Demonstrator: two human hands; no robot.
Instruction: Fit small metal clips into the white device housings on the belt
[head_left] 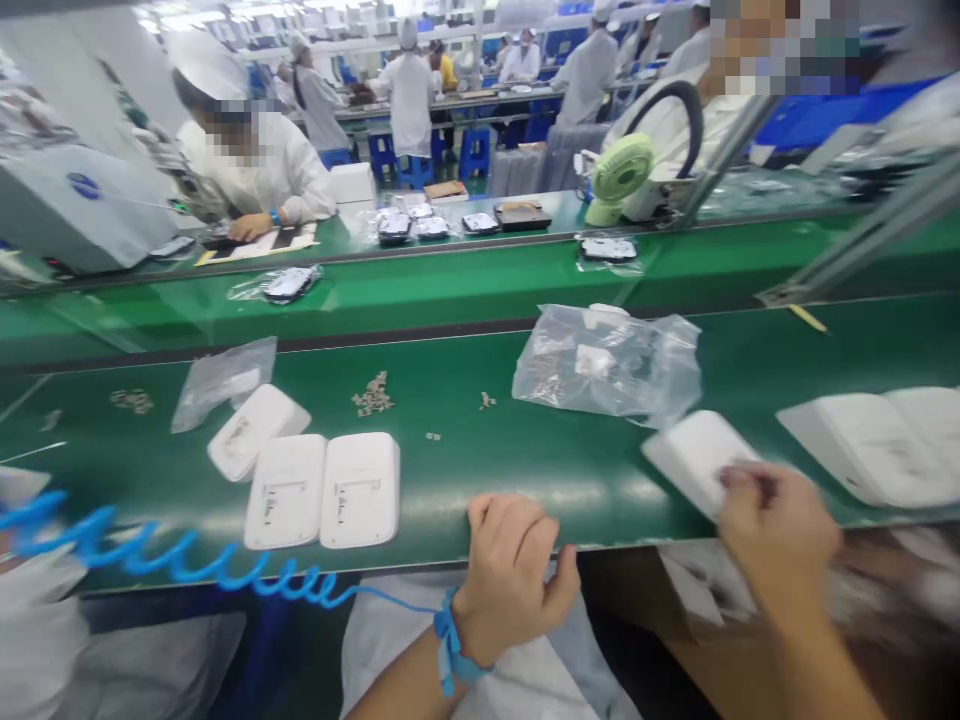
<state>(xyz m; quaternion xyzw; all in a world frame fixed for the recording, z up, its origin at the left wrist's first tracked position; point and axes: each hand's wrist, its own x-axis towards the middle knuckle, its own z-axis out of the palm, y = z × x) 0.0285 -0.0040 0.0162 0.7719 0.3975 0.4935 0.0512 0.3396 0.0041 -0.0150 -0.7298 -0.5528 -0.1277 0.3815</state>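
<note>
My left hand (517,560) is palm down at the front edge of the green bench, its fingers curled under and its thumb apart. I see nothing in it. A blue wrist strap (459,645) with a coiled blue cord (187,560) is on that wrist. On the right, my right hand (780,520), blurred by motion, has its fingers closed on the near side of a white plastic housing (701,455), which sits tilted near the bench edge. Its fingertips are partly hidden. To the left lie two white plates side by side, one plate (360,490) nearest my left hand.
Small metal parts (373,395) lie in piles. A clear plastic bag (607,365) is in the middle, another bag (225,380) at left. More white housings (877,450) stand at right. Across a green ledge are a green fan (622,170) and a co-worker (255,170).
</note>
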